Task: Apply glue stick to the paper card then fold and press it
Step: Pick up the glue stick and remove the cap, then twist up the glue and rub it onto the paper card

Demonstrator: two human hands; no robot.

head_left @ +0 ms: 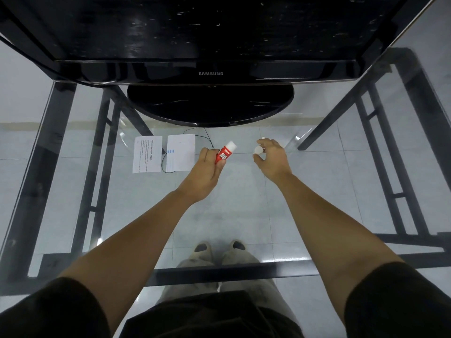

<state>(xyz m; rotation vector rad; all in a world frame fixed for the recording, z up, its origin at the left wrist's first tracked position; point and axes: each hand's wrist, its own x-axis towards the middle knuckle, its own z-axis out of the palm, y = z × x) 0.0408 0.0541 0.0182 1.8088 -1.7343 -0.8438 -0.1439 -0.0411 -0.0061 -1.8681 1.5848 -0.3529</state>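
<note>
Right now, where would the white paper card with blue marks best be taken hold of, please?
Probably pinch the white paper card with blue marks at its right edge, from the right: it lies flat on the clear glass table, and the white printed sheet crowds its left side.

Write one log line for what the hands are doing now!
left hand: grips glue stick | right hand: pinches cap | paper card: lying flat, untouched

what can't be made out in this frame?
All head view.
Lower end of the glue stick: wrapped by the left hand.
Most of the white cap: behind the right hand.
Body text on the printed sheet: too small.
Any glue on the paper card: too faint to tell.
Top of the monitor: cut by the upper edge.
</note>
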